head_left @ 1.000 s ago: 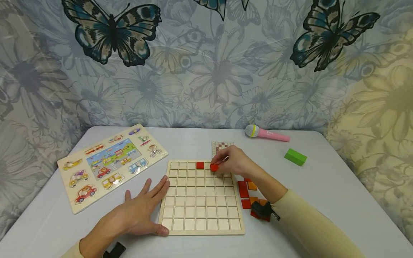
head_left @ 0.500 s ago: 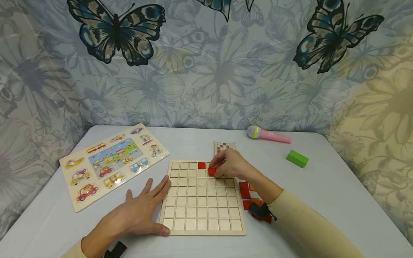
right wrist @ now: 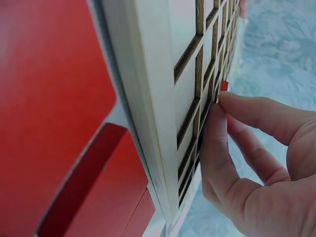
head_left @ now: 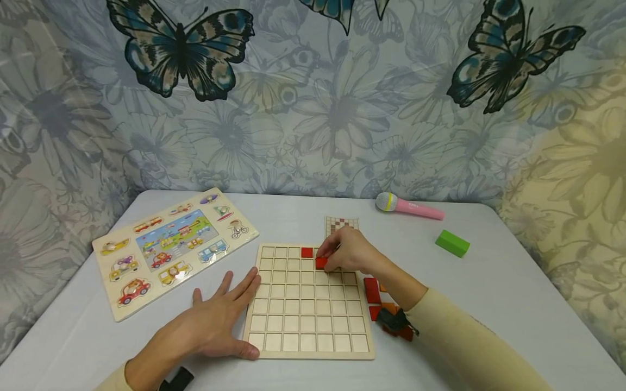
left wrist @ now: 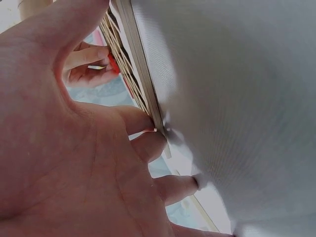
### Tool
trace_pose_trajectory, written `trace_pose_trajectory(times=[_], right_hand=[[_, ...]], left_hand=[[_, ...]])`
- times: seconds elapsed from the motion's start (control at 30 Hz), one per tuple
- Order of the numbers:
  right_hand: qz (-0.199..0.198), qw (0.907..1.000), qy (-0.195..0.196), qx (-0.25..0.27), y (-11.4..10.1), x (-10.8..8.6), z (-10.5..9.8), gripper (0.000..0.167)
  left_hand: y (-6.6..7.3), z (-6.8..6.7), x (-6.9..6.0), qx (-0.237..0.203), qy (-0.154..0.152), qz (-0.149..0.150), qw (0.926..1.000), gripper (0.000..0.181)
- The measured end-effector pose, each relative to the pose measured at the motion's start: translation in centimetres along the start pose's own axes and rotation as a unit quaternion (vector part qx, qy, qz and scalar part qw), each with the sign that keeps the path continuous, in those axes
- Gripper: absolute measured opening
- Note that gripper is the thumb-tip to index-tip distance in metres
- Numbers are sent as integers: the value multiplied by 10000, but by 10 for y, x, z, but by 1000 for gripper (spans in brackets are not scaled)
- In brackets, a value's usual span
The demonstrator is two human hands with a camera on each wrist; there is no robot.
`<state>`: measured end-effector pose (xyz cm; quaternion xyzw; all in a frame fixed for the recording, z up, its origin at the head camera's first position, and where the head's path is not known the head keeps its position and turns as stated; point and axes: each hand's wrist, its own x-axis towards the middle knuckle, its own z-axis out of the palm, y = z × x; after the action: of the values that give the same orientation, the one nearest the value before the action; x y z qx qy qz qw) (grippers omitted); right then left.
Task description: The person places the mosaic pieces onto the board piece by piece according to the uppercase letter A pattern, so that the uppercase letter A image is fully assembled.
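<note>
A wooden grid board (head_left: 293, 355) with recessed square cells lies on the white table. One red square tile (head_left: 307, 252) sits in its top row. My right hand (head_left: 349, 250) pinches another red tile (head_left: 320, 263) between thumb and fingers, over the second row; whether it lies inside a cell I cannot tell. My left hand (head_left: 215, 320) is spread along the board's left side, its thumb at the near corner and fingertips touching the edge. In the left wrist view, the fingers of the left hand (left wrist: 98, 148) meet the board's side (left wrist: 143, 64).
Red tiles (head_left: 372, 290) and orange tiles (head_left: 389, 308) lie right of the board, partly under the right forearm. Behind the board is a checkered pattern card (head_left: 335, 222). A vehicle picture puzzle (head_left: 176, 250) lies left, a pink toy microphone (head_left: 415, 208) and green block (head_left: 452, 243) right.
My right hand has brought the pinched red tile from the top row down and slightly left to the second row. The left hand keeps its place; the head view has shifted slightly.
</note>
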<state>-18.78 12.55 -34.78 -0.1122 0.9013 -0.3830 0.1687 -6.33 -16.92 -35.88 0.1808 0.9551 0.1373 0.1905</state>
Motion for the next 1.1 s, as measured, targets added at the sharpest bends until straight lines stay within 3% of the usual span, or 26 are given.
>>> trace_pose_trajectory(times=[0.47, 1.1], right_hand=[[-47, 9994, 25, -336, -4, 2, 3, 25], [-122, 9996, 20, -262, -2, 0, 3, 25]], left_hand=[[2, 0, 0, -12, 45, 24, 10000, 135], [4, 2, -1, 93, 41, -29, 9999, 135]])
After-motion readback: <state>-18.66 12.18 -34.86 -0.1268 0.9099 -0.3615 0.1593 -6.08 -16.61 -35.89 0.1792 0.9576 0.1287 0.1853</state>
